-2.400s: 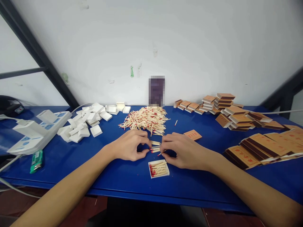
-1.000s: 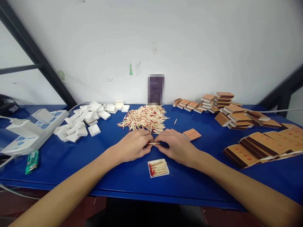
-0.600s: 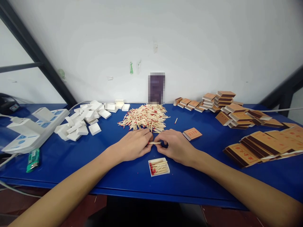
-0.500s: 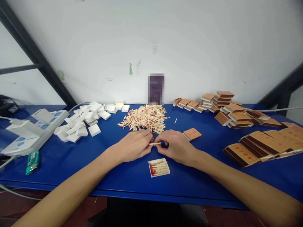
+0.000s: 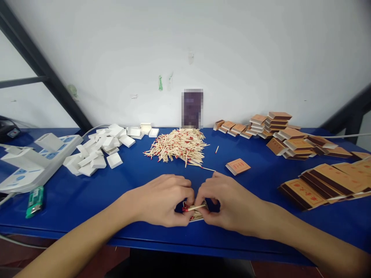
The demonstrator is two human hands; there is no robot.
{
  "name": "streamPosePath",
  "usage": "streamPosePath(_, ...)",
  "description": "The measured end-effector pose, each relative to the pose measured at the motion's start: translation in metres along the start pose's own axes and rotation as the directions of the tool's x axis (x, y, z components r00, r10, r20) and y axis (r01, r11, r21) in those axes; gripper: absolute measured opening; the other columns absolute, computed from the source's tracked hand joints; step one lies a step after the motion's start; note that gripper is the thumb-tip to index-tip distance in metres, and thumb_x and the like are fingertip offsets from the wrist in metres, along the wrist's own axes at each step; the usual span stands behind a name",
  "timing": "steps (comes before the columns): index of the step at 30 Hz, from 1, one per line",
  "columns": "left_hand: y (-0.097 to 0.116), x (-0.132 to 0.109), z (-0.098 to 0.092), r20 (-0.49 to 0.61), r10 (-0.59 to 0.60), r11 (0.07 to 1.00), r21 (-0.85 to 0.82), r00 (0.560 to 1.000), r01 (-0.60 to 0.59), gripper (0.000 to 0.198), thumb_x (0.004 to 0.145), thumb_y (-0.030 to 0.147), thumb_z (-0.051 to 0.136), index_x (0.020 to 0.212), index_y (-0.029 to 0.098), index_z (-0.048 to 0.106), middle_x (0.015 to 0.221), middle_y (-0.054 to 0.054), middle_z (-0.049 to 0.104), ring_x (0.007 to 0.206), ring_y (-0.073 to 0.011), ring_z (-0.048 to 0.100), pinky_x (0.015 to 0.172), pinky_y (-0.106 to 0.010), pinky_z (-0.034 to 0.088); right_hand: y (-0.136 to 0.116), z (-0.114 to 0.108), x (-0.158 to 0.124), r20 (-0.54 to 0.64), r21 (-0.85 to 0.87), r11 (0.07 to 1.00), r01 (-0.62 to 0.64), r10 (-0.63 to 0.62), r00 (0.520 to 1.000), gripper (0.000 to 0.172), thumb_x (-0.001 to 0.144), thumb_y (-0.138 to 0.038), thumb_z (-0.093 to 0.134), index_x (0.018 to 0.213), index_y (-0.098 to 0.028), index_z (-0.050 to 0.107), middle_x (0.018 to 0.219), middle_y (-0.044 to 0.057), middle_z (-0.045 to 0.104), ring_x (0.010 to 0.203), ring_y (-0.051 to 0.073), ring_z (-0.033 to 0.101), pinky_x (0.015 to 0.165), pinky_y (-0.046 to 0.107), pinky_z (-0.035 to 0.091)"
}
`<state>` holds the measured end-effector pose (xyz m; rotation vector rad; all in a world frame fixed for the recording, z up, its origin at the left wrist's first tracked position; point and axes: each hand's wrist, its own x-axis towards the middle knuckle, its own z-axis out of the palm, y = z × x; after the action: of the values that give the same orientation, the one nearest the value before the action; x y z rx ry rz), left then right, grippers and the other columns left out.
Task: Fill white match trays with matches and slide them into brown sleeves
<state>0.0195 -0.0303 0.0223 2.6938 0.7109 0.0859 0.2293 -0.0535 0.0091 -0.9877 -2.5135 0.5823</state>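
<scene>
Both hands meet over a small white matchbox tray (image 5: 197, 219) near the front of the blue table. My left hand (image 5: 166, 199) pinches the red-headed end of a few matches (image 5: 194, 207). The other end of those matches is between the fingertips of my right hand (image 5: 228, 204). More matches show in the tray beneath; my fingers cover most of it. Behind the hands rises a large pile of loose matches (image 5: 179, 144) with red heads. A single orange matchbox (image 5: 238, 166) lies beyond my right hand.
White trays (image 5: 100, 148) are heaped at the left, by a power strip (image 5: 43, 162) and a green lighter (image 5: 35, 201). Stacked orange matchboxes (image 5: 294, 143) and more boxes (image 5: 327, 181) are on the right. A pixelated dark object (image 5: 193, 109) stands at the wall.
Both hands have moved from the pile's front edge toward me, with the matches, and now cover the tray. A loose match lies between the pile and my right hand.
</scene>
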Motion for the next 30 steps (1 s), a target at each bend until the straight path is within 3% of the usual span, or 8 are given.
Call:
streamPosePath(7,-0.011,0.001,0.005,-0.089,0.079,0.996,0.045,0.993,-0.075,0.021,0.075,0.037,0.068,0.086,0.019,0.063,0.084,0.0,0.061,0.08,-0.0172,0.058,0.077,-0.031,0.041,0.005,-0.002,-0.003,-0.009,-0.117,0.988,0.102,-0.104,0.995,0.014,0.085,-0.011,0.058,0.077,-0.018,0.068,0.081,0.002,0.067,0.077,0.016,0.062,0.079,0.033,0.041)
streamPosePath(15,-0.02,0.003,0.006,-0.185,0.155,0.985,0.105,0.971,-0.137,0.027,0.079,0.042,0.068,0.088,0.018,0.062,0.073,0.0,0.06,0.071,-0.0163,0.056,0.07,-0.03,0.038,0.006,-0.008,-0.005,0.055,-0.162,0.974,0.16,-0.153,0.987,0.008,0.086,-0.018,0.061,0.084,-0.022,0.068,0.088,0.001,0.065,0.084,0.016,0.062,0.1,0.042,0.036)
streamPosePath(19,-0.021,0.004,0.007,-0.191,0.147,0.985,0.122,0.97,-0.125,0.03,0.079,0.045,0.067,0.092,0.018,0.06,0.074,0.0,0.059,0.072,-0.017,0.056,0.07,-0.03,0.039,0.006,-0.007,-0.004,0.027,-0.169,0.973,0.159,-0.157,0.987,0.008,0.086,-0.023,0.061,0.09,-0.02,0.067,0.092,0.003,0.065,0.086,0.018,0.061,0.094,0.039,0.041)
streamPosePath(25,-0.024,0.002,0.002,-0.169,0.078,0.995,0.071,0.983,-0.067,0.046,0.073,0.057,0.07,0.092,0.019,0.056,0.078,-0.001,0.058,0.071,-0.0173,0.055,0.07,-0.031,0.04,0.01,-0.004,0.0,0.085,-0.152,0.975,0.163,-0.152,0.985,0.009,0.09,-0.021,0.057,0.093,-0.02,0.064,0.094,0.003,0.064,0.089,0.018,0.06,0.09,0.038,0.044)
streamPosePath(30,-0.035,-0.001,-0.005,-0.135,0.029,0.999,-0.018,0.99,-0.032,0.043,0.074,0.057,0.07,0.086,0.018,0.058,0.08,-0.001,0.059,0.071,-0.0155,0.053,0.066,-0.028,0.039,0.011,-0.005,0.0,0.089,-0.135,0.978,0.156,-0.144,0.985,0.005,0.088,-0.019,0.058,0.092,-0.019,0.062,0.097,0.004,0.064,0.089,0.018,0.06,0.089,0.036,0.045)
